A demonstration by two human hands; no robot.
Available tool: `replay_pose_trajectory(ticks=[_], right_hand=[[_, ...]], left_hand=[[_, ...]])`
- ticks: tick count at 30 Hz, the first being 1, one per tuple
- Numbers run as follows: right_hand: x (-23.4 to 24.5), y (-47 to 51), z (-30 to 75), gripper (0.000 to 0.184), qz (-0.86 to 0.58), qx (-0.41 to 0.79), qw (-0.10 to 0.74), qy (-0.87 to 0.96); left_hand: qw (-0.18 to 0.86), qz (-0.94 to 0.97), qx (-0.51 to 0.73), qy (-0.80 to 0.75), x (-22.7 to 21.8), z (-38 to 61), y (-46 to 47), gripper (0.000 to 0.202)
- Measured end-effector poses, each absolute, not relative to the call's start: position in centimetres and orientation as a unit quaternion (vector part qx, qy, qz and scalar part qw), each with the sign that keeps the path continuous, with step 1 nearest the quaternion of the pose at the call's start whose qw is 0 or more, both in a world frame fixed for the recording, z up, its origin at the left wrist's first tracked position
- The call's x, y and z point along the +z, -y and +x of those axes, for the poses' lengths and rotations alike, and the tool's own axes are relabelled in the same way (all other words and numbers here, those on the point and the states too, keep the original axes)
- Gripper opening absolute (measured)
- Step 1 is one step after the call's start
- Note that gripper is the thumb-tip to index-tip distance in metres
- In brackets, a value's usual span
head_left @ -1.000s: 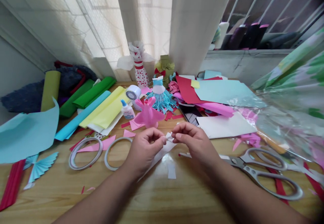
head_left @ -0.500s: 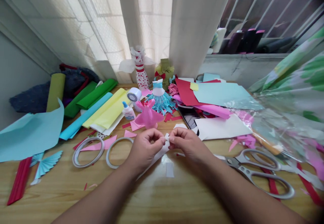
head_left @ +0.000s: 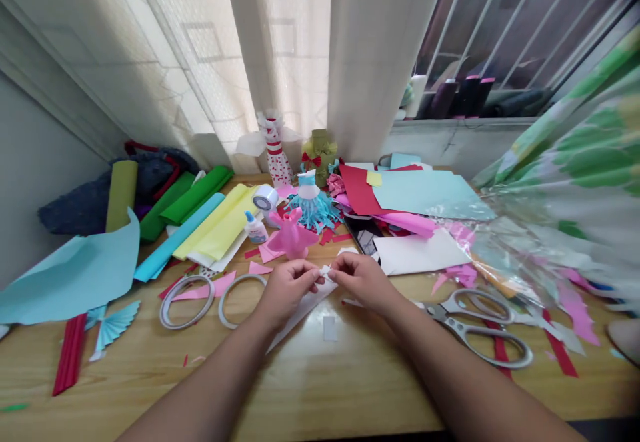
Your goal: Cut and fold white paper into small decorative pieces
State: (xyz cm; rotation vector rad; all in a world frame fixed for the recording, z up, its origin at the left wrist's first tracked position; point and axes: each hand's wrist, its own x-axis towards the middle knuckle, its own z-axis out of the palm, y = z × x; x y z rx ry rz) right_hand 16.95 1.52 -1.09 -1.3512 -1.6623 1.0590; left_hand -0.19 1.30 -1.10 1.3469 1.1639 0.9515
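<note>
Both my hands meet at the middle of the wooden table, over a strip of white paper (head_left: 305,309). My left hand (head_left: 290,292) pinches the strip's upper end between thumb and fingers. My right hand (head_left: 360,283) pinches the same end from the other side, and a small folded tip shows between them. A small white paper scrap (head_left: 329,329) lies just below the strip. Steel scissors (head_left: 475,325) rest to the right of my right hand, and two tape rolls (head_left: 240,299) lie to the left of my left hand.
A pink paper figure (head_left: 293,235), a blue fringed paper dress (head_left: 313,205) and a glue bottle (head_left: 256,227) stand beyond my hands. Coloured paper sheets (head_left: 425,195) are piled at the back. Crinkled cellophane (head_left: 525,249) spreads over the right side.
The whole view has tilted upward, so the table items sit lower and further in. My hands keep pinching the white paper, now slightly closer together.
</note>
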Motion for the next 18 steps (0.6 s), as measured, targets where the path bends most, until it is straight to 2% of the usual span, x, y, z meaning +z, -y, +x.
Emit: replay_pose_trajectory(ticks=[4,7,12,14,18], right_hand=[[-0.2,-1.2,18.8,0.010,-0.561,0.346,0.325,0.678],[-0.5,-0.5,20.4,0.014,-0.579,0.313,0.291,0.695],[-1.7,1.3,21.8,0.020,-0.588,0.244,0.291,0.714],[-1.9,2.2,22.3,0.025,-0.589,0.218,0.303,0.717],[-2.1,4.2,23.5,0.015,-0.572,0.142,0.335,0.736]], left_hand=[[0.498,0.566,0.415,-0.508,0.1,-1.0,-1.2,0.018],[0.452,0.618,0.381,-0.517,1.6,-1.9,-0.2,0.016],[0.191,0.821,0.189,-0.505,1.0,-3.2,2.5,0.015],[0.140,0.828,0.138,-0.525,-0.2,-3.6,3.5,0.017],[0.071,0.812,0.087,-0.573,-1.8,-4.0,4.8,0.018]])
